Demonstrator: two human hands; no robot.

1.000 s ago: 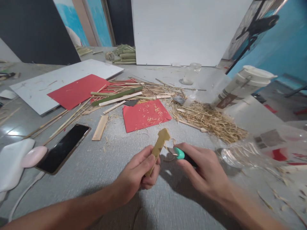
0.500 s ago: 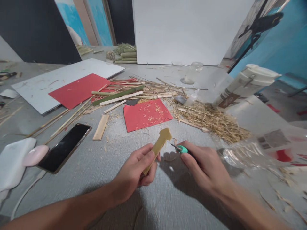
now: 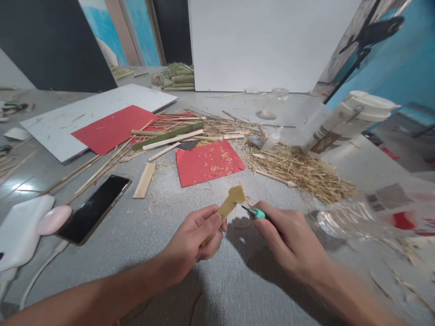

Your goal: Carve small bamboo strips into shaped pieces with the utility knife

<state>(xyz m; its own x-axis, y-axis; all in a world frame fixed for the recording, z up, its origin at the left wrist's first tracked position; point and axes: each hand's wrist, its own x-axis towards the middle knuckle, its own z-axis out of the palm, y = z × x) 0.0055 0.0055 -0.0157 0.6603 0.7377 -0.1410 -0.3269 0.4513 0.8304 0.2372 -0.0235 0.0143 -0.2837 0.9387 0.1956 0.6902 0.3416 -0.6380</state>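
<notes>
My left hand (image 3: 200, 233) is closed round the lower part of a flat tan strip, which looks like bamboo or wood (image 3: 228, 206). The strip's upper end is carved into a wider, notched head. In my right hand (image 3: 288, 233) is a craft knife with a green grip (image 3: 257, 213), its thin blade pointing left, close to the notch under the head; I cannot tell whether it touches. A thin curled shaving hangs by the strip's edge. Beyond my hands lies a red card (image 3: 210, 165) strewn with shavings.
Left are a phone (image 3: 95, 208), a white power bank (image 3: 25, 233) and a short wood piece (image 3: 144, 181). Sticks (image 3: 173, 138) and straw (image 3: 302, 172) lie beyond. At right are a clear plastic bottle (image 3: 360, 217) lying down and a tilted white-lidded container (image 3: 346, 122).
The strip's head has tilted slightly to the right and down. The knife has stayed almost in place, its blade near the notch. Both hands keep their grip.
</notes>
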